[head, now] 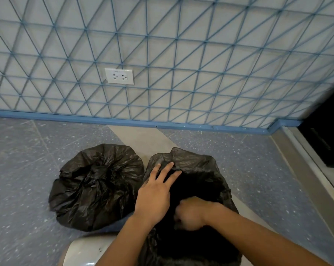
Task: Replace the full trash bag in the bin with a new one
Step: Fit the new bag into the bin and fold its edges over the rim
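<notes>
A full black trash bag [96,186], tied shut at its top, sits on the floor at the left. To its right a new black bag [198,166] lines the bin, with its edge folded over the rim; the bin itself is hidden under the plastic. My left hand [156,192] lies flat with fingers spread on the left side of the new bag's rim. My right hand [191,214] is blurred and curled into a fist at the near edge of the opening, gripping the plastic.
A white rounded lid or object [83,252] lies at the bottom, under my left forearm. A wall with a blue lattice pattern and a white socket [119,76] stands just behind. A metal threshold [306,173] runs along the right.
</notes>
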The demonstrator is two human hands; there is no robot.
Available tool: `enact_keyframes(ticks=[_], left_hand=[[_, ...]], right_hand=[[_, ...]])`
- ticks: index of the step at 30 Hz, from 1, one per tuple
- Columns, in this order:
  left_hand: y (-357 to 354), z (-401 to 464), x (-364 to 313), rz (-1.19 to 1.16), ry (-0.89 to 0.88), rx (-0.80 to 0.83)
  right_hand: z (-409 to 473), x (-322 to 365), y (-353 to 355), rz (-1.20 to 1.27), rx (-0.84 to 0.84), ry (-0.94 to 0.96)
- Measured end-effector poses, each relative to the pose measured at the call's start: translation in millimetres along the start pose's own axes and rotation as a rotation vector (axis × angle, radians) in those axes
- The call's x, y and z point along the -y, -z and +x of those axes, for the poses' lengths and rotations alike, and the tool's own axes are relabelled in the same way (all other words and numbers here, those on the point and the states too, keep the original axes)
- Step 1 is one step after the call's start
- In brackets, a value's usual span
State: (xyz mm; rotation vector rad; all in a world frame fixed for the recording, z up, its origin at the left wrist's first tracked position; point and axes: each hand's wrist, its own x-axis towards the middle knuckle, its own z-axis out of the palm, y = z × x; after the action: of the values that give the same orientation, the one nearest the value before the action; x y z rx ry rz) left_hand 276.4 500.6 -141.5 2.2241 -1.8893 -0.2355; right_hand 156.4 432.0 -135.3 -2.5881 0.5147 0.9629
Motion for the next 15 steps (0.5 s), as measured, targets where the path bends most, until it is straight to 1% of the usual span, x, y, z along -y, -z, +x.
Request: enact_keyframes(ticks=[1,2,4,5,6,7,8,9,10,11,12,15], left_hand=[[3,-2,0,-0.021,0.005,-0.035],[6,-4,-1,-0.029,0.008,-0.08],[9,-4,-4,0.008,-0.01,-0.185],[12,-3,-7,0.033,-0.03,-0.187],[14,-1,-11,0.061,-0.049,-0.174],[15,2,-15,0.086,-0.062,-0.137],[14,6,-17,0.102,-0.05,-0.073],[12,8,-18,0.104,-0.016,-0.006],[9,10,-17,0.1,0.013,0.027],[6,12,-15,0.067,0.028,0.019],[4,14,-13,-0.023,0.039,-0.017],[14,13,-4,-0.54,0.12,-0.152]], right_hand=[[-17,-4,12,0.102,-0.197,0.089],[-32,-14,26,0.208,-0.384,0.113],[-49,-41,45,0.359,-0.82,0.063],[-50,-53,53,0.425,-0.965,0.065],[-46,-64,60,0.452,-0.998,0.055],[-38,-74,63,0.49,-0.921,0.029],[-28,-80,63,0.494,-0.769,0.014],[-20,-82,60,0.46,-0.62,-0.01],[-11,-83,54,0.406,-0.506,-0.041],[-5,-82,48,0.354,-0.451,-0.072],[-1,-81,44,0.324,-0.447,-0.109],[1,-83,45,0.248,-0.5,-0.19]])
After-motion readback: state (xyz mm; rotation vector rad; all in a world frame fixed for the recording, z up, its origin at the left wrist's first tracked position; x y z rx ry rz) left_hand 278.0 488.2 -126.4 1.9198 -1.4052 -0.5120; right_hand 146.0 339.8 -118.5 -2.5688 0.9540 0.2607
